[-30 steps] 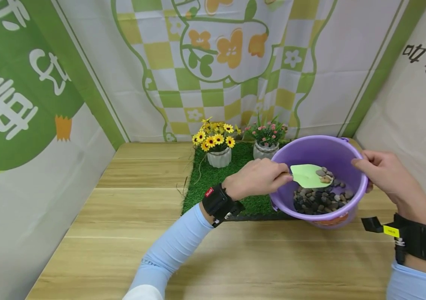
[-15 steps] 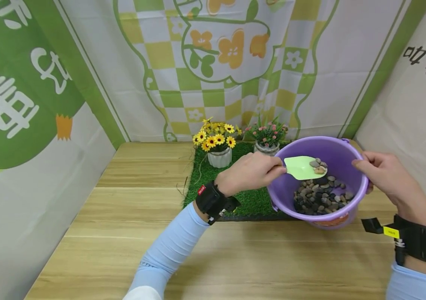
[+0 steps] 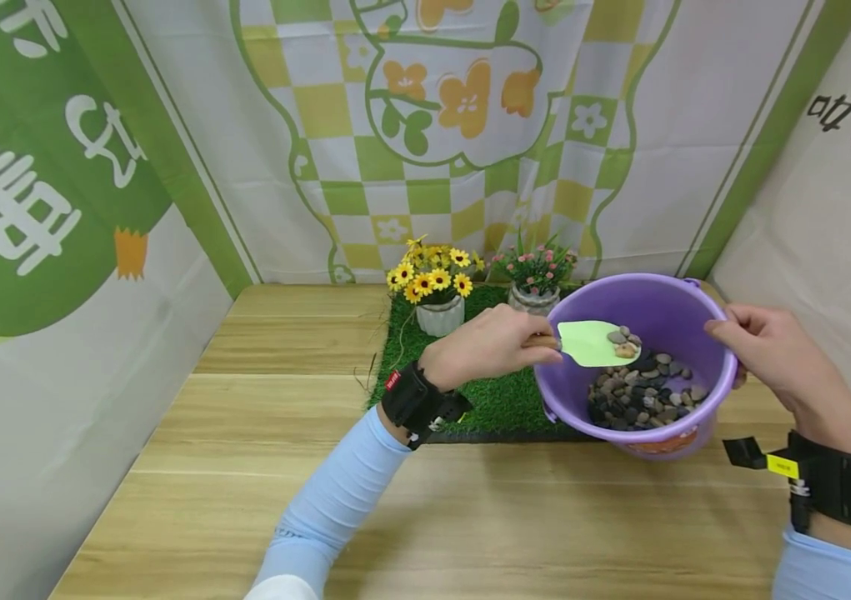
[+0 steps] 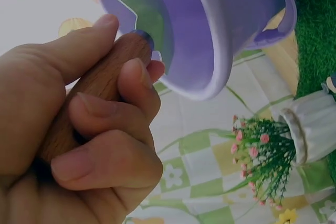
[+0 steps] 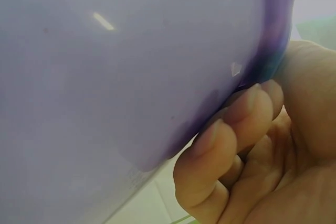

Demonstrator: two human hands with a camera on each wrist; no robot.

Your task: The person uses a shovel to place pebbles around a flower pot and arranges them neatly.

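My left hand [image 3: 481, 348] grips the wooden handle [image 4: 100, 85] of a small trowel, its fingers wrapped round it. The pale green blade [image 3: 588, 343] hangs over the left part of the purple bucket [image 3: 638, 287], with several pebbles [image 3: 623, 340] near its tip. Many dark and tan pebbles [image 3: 638, 400] lie on the bucket's floor. At the right side, my right hand [image 3: 800, 358] holds the bucket's rim, thumb on top; in the right wrist view its fingers [image 5: 212, 145] curl against the outer wall [image 5: 115, 87]. The bucket leans towards me.
Behind my left hand, a white pot of yellow flowers [image 3: 440, 317] stands on a green turf mat [image 3: 410, 350]. A pot with pink flowers [image 3: 533, 296] is beside the bucket. Wooden tabletop [image 3: 260, 433] extends to the left and front; printed cloth [image 3: 463, 200] hangs behind.
My left hand and the trowel have moved left inside the bucket's opening, first rising slightly, then dipping a little. The pebbles stay on the blade. My right hand keeps its hold on the rim.
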